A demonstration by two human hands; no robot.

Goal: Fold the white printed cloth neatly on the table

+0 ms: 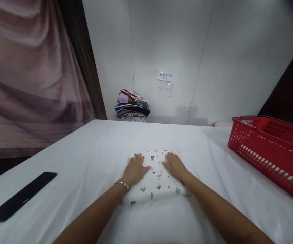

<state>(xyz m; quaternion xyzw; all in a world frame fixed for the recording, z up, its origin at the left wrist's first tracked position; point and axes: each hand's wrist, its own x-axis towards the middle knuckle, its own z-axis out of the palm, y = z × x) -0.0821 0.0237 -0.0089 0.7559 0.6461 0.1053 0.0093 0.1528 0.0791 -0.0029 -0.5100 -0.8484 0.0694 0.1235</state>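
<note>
A white cloth (159, 186) printed with small plants and birds lies folded into a flat rectangle on the white-covered table (85, 149). My left hand (135, 169) rests flat on its left side, fingers stretched toward the far edge, a bracelet (122, 184) on the wrist. On the cloth's right side my right hand (175, 166) lies palm down with the fingers extended. Both hands touch the cloth from above without gripping it. What kind of cloth item it is, I cannot tell.
A red plastic basket (268, 149) with metal handles stands on the right. At the left lies a flat black panel (21, 196). Beyond the far edge is a stack of folded clothes (132, 106) by the wall. A pinkish curtain (32, 74) hangs at the left.
</note>
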